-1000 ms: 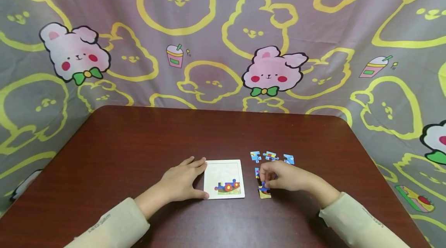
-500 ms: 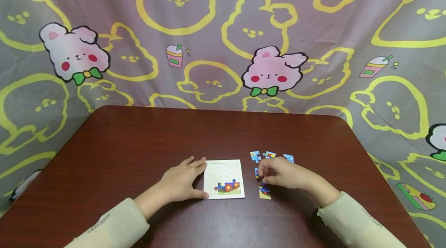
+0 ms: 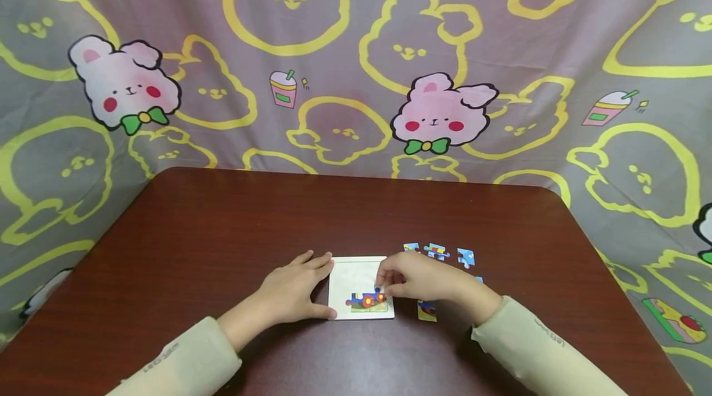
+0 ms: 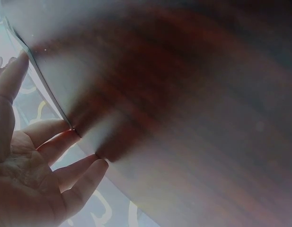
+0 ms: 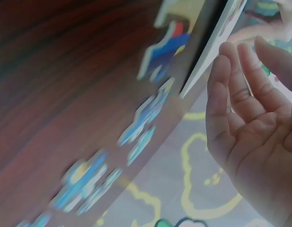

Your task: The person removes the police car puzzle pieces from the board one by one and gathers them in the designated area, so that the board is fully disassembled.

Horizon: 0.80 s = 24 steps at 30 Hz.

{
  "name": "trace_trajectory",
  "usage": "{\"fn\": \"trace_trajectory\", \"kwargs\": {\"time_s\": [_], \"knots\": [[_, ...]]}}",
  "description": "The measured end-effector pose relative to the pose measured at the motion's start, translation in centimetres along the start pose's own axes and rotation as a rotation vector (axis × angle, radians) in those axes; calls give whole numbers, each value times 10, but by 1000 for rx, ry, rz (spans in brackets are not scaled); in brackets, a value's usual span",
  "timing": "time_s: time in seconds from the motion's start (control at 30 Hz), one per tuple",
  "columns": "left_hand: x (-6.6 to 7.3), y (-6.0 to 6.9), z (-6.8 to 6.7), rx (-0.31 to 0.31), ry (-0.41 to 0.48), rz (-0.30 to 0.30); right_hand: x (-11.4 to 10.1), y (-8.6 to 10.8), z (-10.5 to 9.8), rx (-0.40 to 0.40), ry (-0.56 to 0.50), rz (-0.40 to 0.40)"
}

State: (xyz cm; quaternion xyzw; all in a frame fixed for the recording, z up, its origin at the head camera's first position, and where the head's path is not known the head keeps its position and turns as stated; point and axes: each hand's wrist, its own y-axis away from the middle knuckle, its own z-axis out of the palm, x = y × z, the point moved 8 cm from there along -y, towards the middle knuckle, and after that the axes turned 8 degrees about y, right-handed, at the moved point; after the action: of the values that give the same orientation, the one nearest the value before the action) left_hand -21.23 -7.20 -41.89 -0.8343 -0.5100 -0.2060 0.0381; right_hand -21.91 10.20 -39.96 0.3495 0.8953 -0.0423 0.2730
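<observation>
A square white puzzle board (image 3: 356, 271) holds joined pieces of a toy train (image 3: 368, 301) at its lower right. My left hand (image 3: 292, 288) lies at the board's left side, its fingertips and thumb touching that edge. Over the board's right side, my right hand (image 3: 418, 275) reaches down with bent fingers close to the joined pieces; whether it touches them is hidden. In the right wrist view, the right fingers (image 5: 240, 90) are fairly straight, with nothing visible between them and the thumb. A blue and yellow puzzle piece (image 3: 427, 311) lies right of the board.
More loose pieces lie beyond the right hand, including a blue one with red and yellow (image 3: 436, 251) and a blue one (image 3: 466, 257). The dark brown table (image 3: 267, 217) ends at a patterned grey curtain (image 3: 334, 62).
My right hand has moved left from the loose pieces to the board's right side. The left hand stays at the board's edge. The head view has shifted slightly.
</observation>
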Motion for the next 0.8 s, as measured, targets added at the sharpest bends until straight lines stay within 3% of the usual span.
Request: {"fn": "trace_trajectory", "kwargs": {"time_s": [0.23, 0.5, 0.8], "knots": [[0, -1, 0, -2, 2, -1, -14, -20, 9, -26, 71, -43], [-1, -2, 0, -1, 1, 2, -19, -25, 14, -7, 129, -66], [0, -1, -1, 9, 8, -2, -18, -26, 20, -47, 136, -17]]}}
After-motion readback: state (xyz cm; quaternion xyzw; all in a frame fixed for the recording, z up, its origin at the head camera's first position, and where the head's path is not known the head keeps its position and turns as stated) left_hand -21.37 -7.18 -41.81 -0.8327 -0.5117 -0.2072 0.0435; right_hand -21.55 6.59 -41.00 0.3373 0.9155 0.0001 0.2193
